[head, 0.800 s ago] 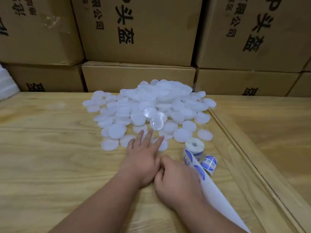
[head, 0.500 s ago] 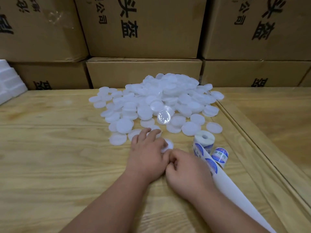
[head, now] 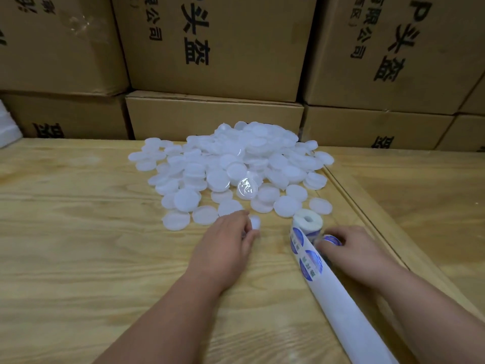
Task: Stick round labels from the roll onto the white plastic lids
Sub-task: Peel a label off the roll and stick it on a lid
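The left hand (head: 225,240) rests on the wooden bench (head: 78,258), its fingers curled around a single white lid (head: 255,222) at the near edge of the heap of lids (head: 236,164). The right hand (head: 349,248) lies to the right, fingers bent and pinching a blue round label (head: 331,239) just beside the roll (head: 307,222). A strip of backing paper (head: 341,298) with two more labels runs from the roll between the forearms. Cardboard boxes (head: 217,48) stand behind.
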The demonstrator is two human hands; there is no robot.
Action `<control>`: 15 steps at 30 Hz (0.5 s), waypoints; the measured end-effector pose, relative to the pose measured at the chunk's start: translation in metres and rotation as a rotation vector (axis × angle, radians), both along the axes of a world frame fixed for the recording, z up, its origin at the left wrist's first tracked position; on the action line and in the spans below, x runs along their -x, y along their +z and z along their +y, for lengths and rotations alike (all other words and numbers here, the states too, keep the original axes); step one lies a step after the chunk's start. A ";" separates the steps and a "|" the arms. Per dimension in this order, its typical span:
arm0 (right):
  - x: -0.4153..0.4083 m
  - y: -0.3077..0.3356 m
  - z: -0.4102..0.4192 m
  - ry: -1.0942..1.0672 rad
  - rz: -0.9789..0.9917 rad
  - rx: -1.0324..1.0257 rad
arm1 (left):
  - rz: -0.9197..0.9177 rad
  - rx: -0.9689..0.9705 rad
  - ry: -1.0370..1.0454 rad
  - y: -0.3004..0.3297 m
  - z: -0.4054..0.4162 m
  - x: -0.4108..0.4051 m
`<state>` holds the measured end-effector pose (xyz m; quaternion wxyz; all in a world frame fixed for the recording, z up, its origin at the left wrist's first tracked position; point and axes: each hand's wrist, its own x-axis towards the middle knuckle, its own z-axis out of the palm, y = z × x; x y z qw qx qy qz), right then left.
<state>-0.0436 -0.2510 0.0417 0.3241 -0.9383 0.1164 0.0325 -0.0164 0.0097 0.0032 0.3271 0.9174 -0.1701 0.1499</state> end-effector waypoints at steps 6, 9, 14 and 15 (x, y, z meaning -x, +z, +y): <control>0.004 -0.009 0.005 -0.051 -0.120 -0.038 | 0.085 0.124 0.064 0.001 0.017 0.010; 0.008 -0.013 -0.001 -0.078 -0.134 -0.089 | 0.152 0.085 0.148 0.003 0.060 0.020; 0.016 -0.003 -0.006 -0.160 -0.259 -0.193 | 0.162 -0.049 0.369 0.011 0.166 0.040; 0.018 0.002 -0.004 -0.179 -0.293 -0.210 | 0.178 -0.054 0.416 0.013 0.185 0.044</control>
